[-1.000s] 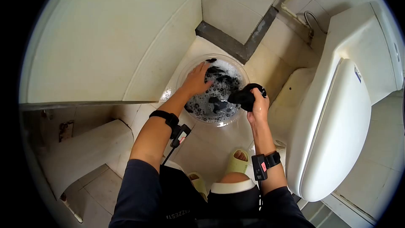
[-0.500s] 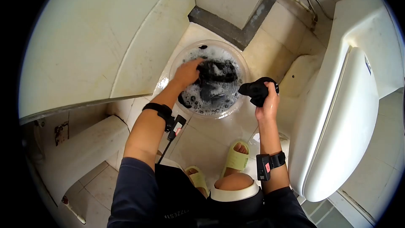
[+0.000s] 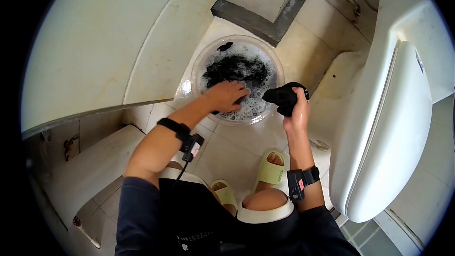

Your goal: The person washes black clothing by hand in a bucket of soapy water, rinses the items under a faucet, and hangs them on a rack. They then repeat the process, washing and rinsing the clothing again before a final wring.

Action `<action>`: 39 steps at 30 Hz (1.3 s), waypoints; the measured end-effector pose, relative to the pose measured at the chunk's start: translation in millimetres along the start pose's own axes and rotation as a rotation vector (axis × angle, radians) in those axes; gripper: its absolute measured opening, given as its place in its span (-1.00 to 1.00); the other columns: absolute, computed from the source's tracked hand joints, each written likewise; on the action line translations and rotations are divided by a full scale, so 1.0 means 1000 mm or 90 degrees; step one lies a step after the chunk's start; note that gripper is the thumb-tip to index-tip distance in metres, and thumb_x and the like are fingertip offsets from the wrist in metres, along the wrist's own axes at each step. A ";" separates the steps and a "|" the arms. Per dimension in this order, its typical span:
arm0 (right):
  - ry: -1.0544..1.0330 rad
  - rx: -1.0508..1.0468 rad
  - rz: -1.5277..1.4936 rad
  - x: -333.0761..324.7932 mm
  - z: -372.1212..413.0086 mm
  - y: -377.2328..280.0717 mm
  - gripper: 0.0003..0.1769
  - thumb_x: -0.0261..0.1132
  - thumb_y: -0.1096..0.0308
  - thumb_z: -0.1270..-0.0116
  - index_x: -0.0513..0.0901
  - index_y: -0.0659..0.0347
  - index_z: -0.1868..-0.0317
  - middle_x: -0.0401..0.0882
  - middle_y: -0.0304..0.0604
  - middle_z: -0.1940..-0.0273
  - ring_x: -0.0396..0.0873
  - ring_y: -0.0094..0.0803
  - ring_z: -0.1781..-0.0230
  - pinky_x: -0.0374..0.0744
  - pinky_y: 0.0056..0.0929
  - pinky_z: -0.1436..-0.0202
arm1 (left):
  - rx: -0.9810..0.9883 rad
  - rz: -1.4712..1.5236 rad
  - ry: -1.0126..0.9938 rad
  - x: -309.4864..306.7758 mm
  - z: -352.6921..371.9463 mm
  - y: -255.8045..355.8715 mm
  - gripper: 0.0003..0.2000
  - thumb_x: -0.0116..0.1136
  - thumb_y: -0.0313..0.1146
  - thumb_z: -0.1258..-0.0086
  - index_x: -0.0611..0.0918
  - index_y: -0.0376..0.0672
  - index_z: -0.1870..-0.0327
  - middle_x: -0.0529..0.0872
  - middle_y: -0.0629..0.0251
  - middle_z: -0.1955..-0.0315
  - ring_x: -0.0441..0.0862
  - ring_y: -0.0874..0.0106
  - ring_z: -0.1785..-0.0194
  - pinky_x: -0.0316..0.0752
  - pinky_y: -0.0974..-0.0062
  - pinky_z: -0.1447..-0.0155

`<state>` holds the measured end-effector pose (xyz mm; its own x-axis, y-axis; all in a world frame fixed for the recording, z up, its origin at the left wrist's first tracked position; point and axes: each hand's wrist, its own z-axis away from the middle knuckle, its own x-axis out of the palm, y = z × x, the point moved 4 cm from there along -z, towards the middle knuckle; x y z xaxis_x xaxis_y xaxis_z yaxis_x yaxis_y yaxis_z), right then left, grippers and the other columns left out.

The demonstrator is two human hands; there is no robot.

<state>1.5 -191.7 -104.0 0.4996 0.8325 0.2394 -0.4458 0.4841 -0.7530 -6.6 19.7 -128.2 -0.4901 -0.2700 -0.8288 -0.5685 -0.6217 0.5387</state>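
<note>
The right hand (image 3: 298, 113) clutches bunched black cloth (image 3: 279, 96) at the right edge of the basin (image 3: 281, 70), apparently clear of the suds (image 3: 256, 108); left hand (image 3: 225, 96), near edge, hides its grip!

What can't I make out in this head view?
Head view:
Basin bottom: hidden by suds and black cloth.
Anything beneath the left hand: covered by it.
Held bundle's full shape: hidden by its folds and the right hand.
Toilet tank: partly cut off by the dark border.
</note>
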 end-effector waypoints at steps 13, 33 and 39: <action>-0.073 -0.032 0.013 0.019 0.020 -0.031 -0.82 0.20 0.26 -0.22 0.58 0.20 0.31 0.58 -0.25 0.47 0.53 -0.47 0.55 0.40 -0.51 0.62 | -0.251 0.098 -0.065 0.030 -0.008 -0.024 -0.56 0.28 -0.28 -0.14 0.51 -0.05 -0.09 0.47 0.07 -0.10 0.49 0.16 -0.10 0.42 0.29 -0.12; -0.105 -0.005 0.014 0.029 0.023 -0.023 -0.81 0.18 0.22 -0.24 0.58 0.16 0.34 0.60 -0.28 0.47 0.52 -0.52 0.55 0.34 -0.55 0.63 | -0.111 -0.073 0.018 0.002 0.027 -0.025 -0.45 0.28 -0.46 -0.01 0.47 -0.22 -0.13 0.51 0.06 -0.07 0.44 0.16 -0.16 0.34 0.34 -0.23; -0.112 -0.002 0.020 0.027 0.026 -0.025 -0.82 0.17 0.23 -0.25 0.57 0.16 0.32 0.60 -0.28 0.47 0.50 -0.53 0.56 0.31 -0.55 0.65 | -0.249 -0.159 -0.067 0.024 0.009 -0.022 -0.46 0.24 -0.49 0.00 0.46 -0.18 -0.12 0.49 0.12 -0.05 0.42 0.17 -0.17 0.37 0.28 -0.22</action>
<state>6.7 -174.5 -63.1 0.3483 0.8814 0.3192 -0.4567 0.4569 -0.7633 -12.1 33.6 -158.4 -0.4455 -0.0145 -0.8951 -0.3961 -0.8935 0.2117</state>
